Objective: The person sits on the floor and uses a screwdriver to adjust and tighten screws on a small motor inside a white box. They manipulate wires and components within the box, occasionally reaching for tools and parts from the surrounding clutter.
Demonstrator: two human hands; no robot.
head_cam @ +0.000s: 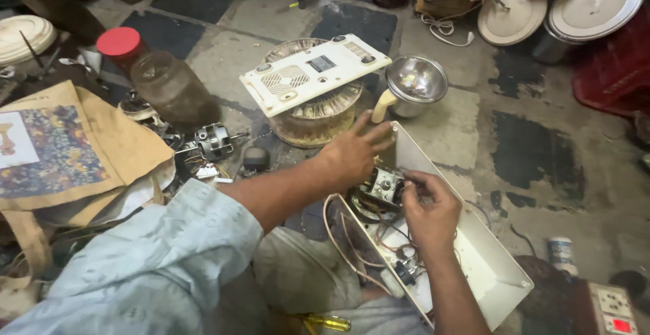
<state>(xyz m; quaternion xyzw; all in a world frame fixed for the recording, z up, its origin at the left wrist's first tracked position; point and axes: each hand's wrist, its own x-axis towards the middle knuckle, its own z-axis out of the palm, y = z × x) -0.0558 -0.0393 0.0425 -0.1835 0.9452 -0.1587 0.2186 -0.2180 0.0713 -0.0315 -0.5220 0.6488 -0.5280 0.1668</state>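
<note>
So from my head view I'm looking down at an open white appliance casing (484, 267) tilted across my lap area, its inside facing up and full of loose wires (352, 240) in white and reddish-brown. My left hand (352, 152) is on the casing's upper left edge, palm down, fingers spread apart and flat, not wrapped around anything, more like bracing the rim. My right hand (430, 210) is just beside it, lower and to the right, with thumb and fingertips pinched together right at a small switch block (384, 186) with a round knob that sits inside the casing near the top corner. Whether the pinch is on a thin wire or on the block itself, I can't tell, it's too small to make out.

Around all that: just past my left hand there's a round cream fan-like housing (318, 121) with a white vented base plate (311, 71) lying tilted on top of it. Touching or nearly touching its right side is a shiny steel jar (414, 84) with a cream handle. Off to the left are a dusty glass jar (172, 88), a red-capped container (120, 42) behind it, and a small bare motor (213, 140) on the floor. A brown paper bag (68, 145) with a patterned print lies at far left. A yellow-handled screwdriver (328, 322) sits at the bottom near my knee, and a white socket box (613, 308) is in the bottom right corner
</note>
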